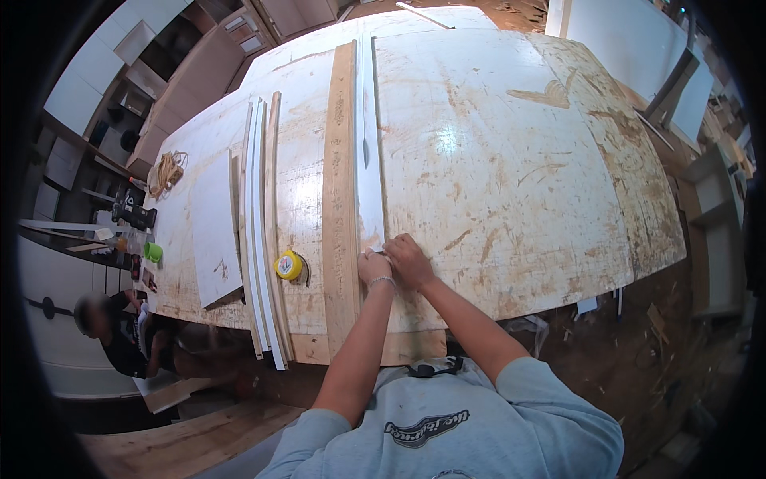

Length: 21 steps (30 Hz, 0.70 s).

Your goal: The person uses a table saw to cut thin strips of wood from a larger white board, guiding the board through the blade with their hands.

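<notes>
Your left hand (373, 267) and right hand (408, 262) sit side by side, touching, at the near end of a long white strip (367, 136) that runs away from you across the worktop (519, 160). Your fingers are together and pressed down flat on the strip's end; whether any of them curl under its edge you cannot tell from here. A thin bracelet circles your left wrist.

The strip lies along the right edge of a long bare wooden plank (340, 176), touching it, and both reach toward the far side of the worktop. The worktop itself is a pale sheet, smeared and streaked with brown glue stains, heaviest along its right side.

Left of your hands, just beside the plank, a round yellow tape measure (290, 265) lies flat. Further left a bundle of thin white and wooden strips (259, 231) lies parallel to the plank, its near ends overhanging the worktop's edge. Beyond it rests a flat white panel (214, 227), and at the far left corner a coil of tan cord (166, 172).

Off the worktop's left edge stand a small green cup (152, 252) and a dark power tool (133, 214). Another person (120, 335) in dark clothes crouches below that edge.
</notes>
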Available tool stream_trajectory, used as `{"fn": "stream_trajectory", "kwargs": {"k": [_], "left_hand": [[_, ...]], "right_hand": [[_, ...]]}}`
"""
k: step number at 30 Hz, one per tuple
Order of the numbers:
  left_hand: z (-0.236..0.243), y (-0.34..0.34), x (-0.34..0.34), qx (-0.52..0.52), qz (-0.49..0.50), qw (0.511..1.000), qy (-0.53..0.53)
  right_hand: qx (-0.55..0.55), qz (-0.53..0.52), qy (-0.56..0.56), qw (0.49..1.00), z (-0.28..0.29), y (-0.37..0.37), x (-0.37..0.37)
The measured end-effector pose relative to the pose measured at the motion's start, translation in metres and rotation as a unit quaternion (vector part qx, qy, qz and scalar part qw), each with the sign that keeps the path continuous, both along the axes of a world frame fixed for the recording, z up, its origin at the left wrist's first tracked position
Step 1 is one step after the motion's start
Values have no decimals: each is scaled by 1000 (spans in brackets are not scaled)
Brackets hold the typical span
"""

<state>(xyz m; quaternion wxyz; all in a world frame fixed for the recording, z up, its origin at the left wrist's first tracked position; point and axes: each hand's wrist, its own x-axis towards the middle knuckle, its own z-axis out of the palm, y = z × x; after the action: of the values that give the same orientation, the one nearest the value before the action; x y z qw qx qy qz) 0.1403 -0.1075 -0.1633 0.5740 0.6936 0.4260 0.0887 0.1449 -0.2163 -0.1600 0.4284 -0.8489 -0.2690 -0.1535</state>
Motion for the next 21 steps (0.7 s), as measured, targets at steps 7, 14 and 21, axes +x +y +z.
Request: {"fn": "stream_trajectory", "kwargs": {"k": [7,14,21], "left_hand": [[8,-2,29,12,0,1000,19],[6,5,57,-4,-8,1000,13],[13,-4,78,-1,-8,1000,17]], "right_hand": [[21,-36,-19,999,-11,8,27],[30,-42,34,998,-12,7,55],[2,-78,33,996,-7,5,72]]}}
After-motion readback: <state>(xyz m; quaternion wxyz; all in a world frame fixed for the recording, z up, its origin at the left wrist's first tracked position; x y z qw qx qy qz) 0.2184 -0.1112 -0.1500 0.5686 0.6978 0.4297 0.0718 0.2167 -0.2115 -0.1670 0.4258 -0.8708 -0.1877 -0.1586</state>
